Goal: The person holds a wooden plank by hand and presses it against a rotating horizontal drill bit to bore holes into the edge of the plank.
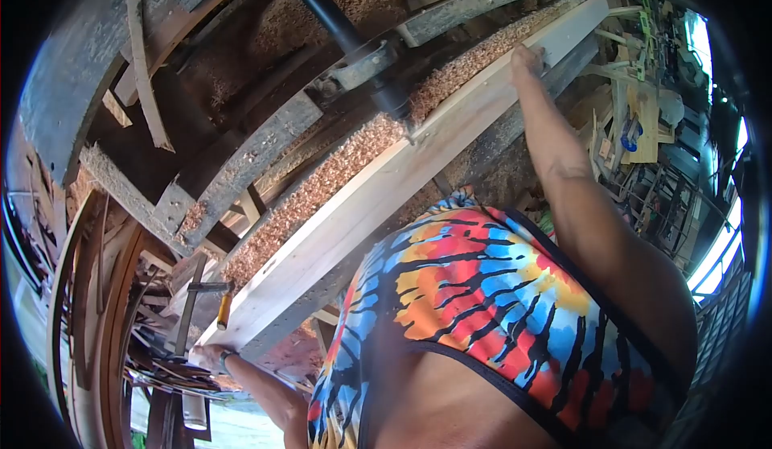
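Observation:
A long pale wooden beam (338, 208) lies diagonally across the view, from lower left to upper right. My left hand (211, 358) is closed on its lower-left end, with a dark band at the wrist. Near the upper-right end, my right hand (527, 61) grips the beam, its fingers partly hidden. A black machine shaft (326, 10) comes down from the top to a drill-like bit (408, 131) at the beam's far edge, near its middle. Whether the bit is in the wood I cannot tell. Curly shavings (322, 179) are heaped along that far edge.
A clamp with a yellow handle (224, 310) is beside the beam's lower-left part. Curved wooden pieces (265, 147) lie beyond the shavings. Long boards (108, 312) stand at the left. Wood scraps and a blue object (631, 133) are at the right.

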Motion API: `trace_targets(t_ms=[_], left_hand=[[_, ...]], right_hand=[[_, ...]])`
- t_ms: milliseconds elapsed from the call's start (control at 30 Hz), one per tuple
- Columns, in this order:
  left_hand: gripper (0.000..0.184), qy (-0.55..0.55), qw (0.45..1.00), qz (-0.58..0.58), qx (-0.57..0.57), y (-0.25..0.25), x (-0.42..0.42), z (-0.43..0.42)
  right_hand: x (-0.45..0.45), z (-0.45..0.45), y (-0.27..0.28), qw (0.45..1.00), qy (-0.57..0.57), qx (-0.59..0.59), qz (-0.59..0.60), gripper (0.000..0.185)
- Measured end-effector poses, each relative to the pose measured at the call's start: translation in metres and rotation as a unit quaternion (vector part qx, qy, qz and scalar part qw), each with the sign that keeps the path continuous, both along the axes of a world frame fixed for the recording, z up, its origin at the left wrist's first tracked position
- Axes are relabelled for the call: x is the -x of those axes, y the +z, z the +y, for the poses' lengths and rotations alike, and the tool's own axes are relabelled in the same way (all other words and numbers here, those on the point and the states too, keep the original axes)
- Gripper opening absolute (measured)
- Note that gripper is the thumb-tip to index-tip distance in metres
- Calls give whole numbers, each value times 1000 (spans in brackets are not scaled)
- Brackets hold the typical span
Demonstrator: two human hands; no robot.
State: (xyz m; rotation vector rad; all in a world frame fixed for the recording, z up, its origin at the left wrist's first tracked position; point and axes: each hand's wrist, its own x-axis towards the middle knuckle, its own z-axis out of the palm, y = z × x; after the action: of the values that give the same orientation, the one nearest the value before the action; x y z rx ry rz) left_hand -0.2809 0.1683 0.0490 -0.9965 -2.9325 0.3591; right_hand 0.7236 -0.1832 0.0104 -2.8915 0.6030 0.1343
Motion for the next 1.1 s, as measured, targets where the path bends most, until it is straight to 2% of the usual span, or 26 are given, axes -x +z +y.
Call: trace_targets(t_ms=[100, 133, 200, 267, 367, 467, 500, 533, 600, 667, 733, 833, 967, 1033, 1067, 1100], left_hand=[[105, 22, 999, 13, 29, -2, 22, 16], [104, -19, 998, 42, 33, -23, 63, 19], [103, -9, 999, 40, 8, -35, 80, 18], [102, 78, 996, -23, -46, -16, 31, 18], [99, 81, 996, -19, 16, -4, 4, 10], [97, 100, 993, -51, -28, 21, -60, -4], [98, 97, 993, -59, -32, 22, -64, -3], [97, 56, 998, -29, 19, -1, -15, 1], [98, -37, 992, 1, 122, 12, -20, -1], [99, -26, 991, 3, 130, 20, -24, -3], [99, 84, 995, -31, 35, 17, -24, 4], [102, 32, 996, -11, 77, 16, -4, 5], [101, 64, 997, -40, 26, 25, -25, 4], [100, 47, 995, -93, -13, 13, -5, -1], [99, 68, 985, -126, -94, -12, 27, -2], [98, 65, 991, -99, -60, -3, 12, -2]], right_hand=[[13, 0, -2, 999, 13, 46, 3, 80], [14, -1, -3, 998, 19, 58, 12, 83], [2, 0, -8, 997, 21, 66, 17, 86], [-10, -8, -18, 998, -1, 63, 12, 90], [-5, 3, 8, 999, -30, -18, 18, 91], [-5, 9, 18, 997, -30, -73, 10, 91], [-4, 12, 21, 998, -28, -56, 24, 92], [-3, 15, 25, 998, -25, -38, 37, 93], [-1, 12, 24, 999, -18, -11, 41, 94], [-3, 4, 9, 1000, -9, 9, 25, 94], [-4, -2, -2, 1000, -8, 19, 22, 93], [-2, -5, -8, 1000, -6, -7, 15, 93], [3, -3, -11, 1000, 3, -21, 16, 94], [-1, -7, -16, 1000, 1, -21, 23, 94], [-2, -7, -16, 999, 2, -26, 25, 93], [-3, -9, -18, 999, 2, -30, 27, 92]])
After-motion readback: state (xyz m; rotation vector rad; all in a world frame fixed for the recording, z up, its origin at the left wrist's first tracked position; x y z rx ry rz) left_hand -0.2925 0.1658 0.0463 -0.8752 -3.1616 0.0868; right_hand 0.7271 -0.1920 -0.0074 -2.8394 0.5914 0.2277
